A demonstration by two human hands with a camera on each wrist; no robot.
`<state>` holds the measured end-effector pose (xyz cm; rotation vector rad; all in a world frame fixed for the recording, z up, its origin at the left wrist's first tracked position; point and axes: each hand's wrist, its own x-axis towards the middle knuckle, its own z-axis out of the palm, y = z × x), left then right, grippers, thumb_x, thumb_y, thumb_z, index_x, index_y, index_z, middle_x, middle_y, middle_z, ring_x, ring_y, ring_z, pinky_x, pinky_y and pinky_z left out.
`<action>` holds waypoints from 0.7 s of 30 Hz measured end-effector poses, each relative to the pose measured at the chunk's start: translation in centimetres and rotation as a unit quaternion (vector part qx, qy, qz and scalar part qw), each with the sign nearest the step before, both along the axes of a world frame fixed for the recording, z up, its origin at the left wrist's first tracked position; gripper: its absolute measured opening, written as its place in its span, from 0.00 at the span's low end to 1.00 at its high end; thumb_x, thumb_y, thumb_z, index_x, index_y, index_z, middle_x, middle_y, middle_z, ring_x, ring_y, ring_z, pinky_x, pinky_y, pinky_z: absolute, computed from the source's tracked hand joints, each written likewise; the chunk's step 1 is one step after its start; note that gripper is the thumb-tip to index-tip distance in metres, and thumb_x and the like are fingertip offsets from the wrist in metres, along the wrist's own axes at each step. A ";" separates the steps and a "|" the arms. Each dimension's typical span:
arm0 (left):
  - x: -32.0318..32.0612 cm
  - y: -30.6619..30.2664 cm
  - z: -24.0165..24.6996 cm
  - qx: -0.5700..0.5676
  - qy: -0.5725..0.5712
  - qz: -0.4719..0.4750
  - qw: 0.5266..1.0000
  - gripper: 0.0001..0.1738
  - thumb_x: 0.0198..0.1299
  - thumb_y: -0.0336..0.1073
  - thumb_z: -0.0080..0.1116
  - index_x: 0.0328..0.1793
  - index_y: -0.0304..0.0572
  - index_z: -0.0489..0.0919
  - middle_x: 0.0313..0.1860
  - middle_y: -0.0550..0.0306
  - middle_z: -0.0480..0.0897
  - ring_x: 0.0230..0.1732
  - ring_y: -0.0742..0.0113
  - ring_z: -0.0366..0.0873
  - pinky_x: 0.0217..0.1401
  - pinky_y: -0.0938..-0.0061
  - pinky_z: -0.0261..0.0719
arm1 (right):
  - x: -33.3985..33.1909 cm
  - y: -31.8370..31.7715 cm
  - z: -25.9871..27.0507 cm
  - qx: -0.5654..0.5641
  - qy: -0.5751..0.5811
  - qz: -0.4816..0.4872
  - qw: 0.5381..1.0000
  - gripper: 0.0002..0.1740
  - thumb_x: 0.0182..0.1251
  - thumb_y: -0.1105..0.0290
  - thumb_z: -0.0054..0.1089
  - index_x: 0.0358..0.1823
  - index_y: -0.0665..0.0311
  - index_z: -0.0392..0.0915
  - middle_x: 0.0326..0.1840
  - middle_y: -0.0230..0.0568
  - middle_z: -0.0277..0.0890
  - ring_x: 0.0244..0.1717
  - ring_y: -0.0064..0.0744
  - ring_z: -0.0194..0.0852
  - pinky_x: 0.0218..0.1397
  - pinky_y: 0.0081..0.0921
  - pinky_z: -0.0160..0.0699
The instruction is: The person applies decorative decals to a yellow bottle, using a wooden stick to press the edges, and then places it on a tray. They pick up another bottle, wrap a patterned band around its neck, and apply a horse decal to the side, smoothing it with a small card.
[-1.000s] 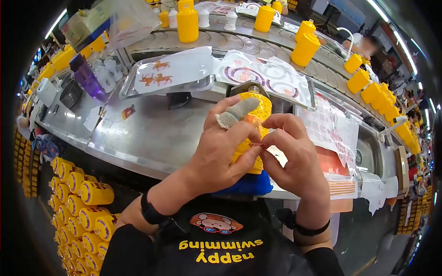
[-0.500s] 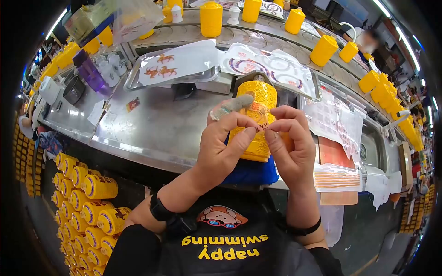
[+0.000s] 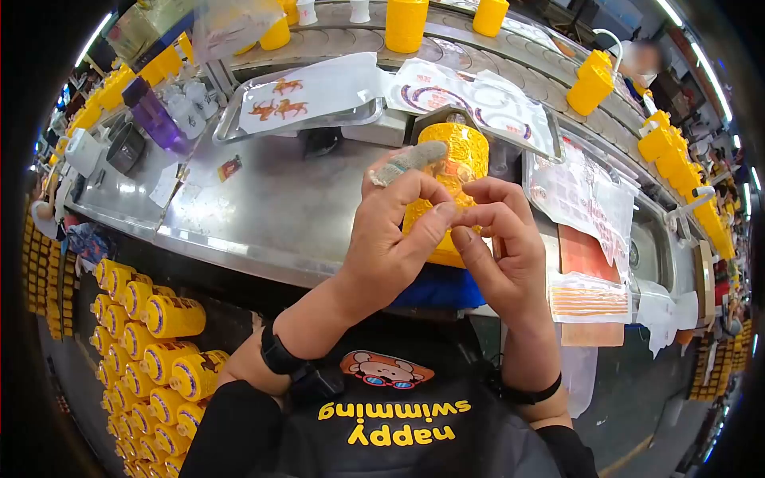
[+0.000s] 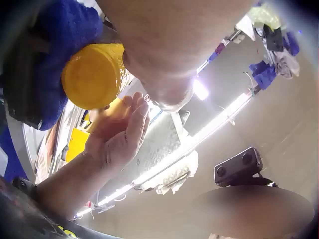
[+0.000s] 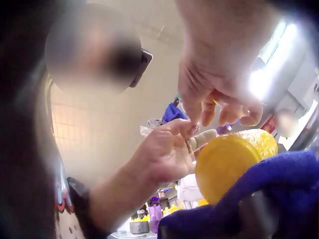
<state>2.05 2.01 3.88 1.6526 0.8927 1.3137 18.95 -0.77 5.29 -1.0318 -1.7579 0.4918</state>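
Observation:
Both hands meet in front of a bumpy yellow container (image 3: 470,151), which lies tilted on a blue cloth (image 3: 438,293). Thumb and index finger of the left hand (image 3: 390,231) pinch together, and a grey cover wraps another finger, resting near the container's raised design. Touching those tips are the right hand's (image 3: 510,247) index finger and thumb. A tiny reddish piece between the hands is mostly hidden by fingertips. In the left wrist view the container's smooth yellow base (image 4: 92,77) shows beside the right hand (image 4: 117,139); the right wrist view shows the left hand (image 5: 162,149) beside it.
Behind are a tray with horse decals (image 3: 319,95) and another with curved decals (image 3: 486,103). Yellow containers ride a conveyor (image 3: 335,44). A purple bottle (image 3: 155,119) stands left, stacked containers (image 3: 175,317) below left, striped sheets (image 3: 590,299) right.
The small reddish piece showed between the fingertips half a second ago and is now mostly covered. Containers on the conveyor have shifted right. The head view has shifted slightly.

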 end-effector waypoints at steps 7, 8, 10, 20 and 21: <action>-2.7 0.5 -2.6 0.137 0.123 0.013 0.983 0.24 0.59 0.43 0.65 0.58 0.41 0.77 0.58 0.43 0.78 0.68 0.41 0.64 0.75 0.54 0.52 | 2.8 0.2 1.7 0.028 -0.159 -0.040 0.986 0.05 0.61 0.77 0.64 0.36 0.65 0.77 0.55 0.51 0.71 0.53 0.48 0.72 0.57 0.37 0.70; -2.6 0.2 -3.4 0.150 0.165 0.027 0.975 0.29 0.58 0.45 0.66 0.63 0.40 0.73 0.59 0.42 0.76 0.68 0.41 0.64 0.76 0.53 0.51 | 3.3 0.3 2.1 0.027 -0.190 -0.048 0.980 0.04 0.60 0.77 0.63 0.34 0.65 0.76 0.56 0.52 0.70 0.51 0.49 0.71 0.56 0.39 0.70; -2.5 -0.9 -4.9 0.175 0.247 0.056 0.951 0.40 0.57 0.48 0.67 0.72 0.39 0.67 0.63 0.40 0.73 0.68 0.41 0.63 0.77 0.51 0.50 | 3.7 0.5 3.1 0.024 -0.221 -0.033 0.974 0.04 0.60 0.77 0.63 0.34 0.66 0.76 0.56 0.53 0.70 0.51 0.50 0.71 0.56 0.40 0.70; -3.4 1.1 -4.0 0.091 0.149 -0.060 0.983 0.40 0.62 0.48 0.64 0.75 0.35 0.63 0.69 0.39 0.68 0.71 0.41 0.62 0.77 0.55 0.52 | 2.0 3.0 5.5 -0.003 -0.391 0.072 0.917 0.04 0.61 0.70 0.60 0.35 0.61 0.79 0.50 0.41 0.72 0.53 0.46 0.68 0.49 0.40 0.70; -3.0 1.6 -4.5 0.049 0.082 -0.065 0.993 0.40 0.62 0.48 0.63 0.74 0.34 0.63 0.69 0.39 0.68 0.72 0.43 0.62 0.77 0.56 0.53 | 1.9 3.2 5.4 -0.008 -0.390 0.067 0.918 0.04 0.60 0.71 0.60 0.35 0.62 0.79 0.50 0.41 0.72 0.52 0.46 0.68 0.49 0.40 0.70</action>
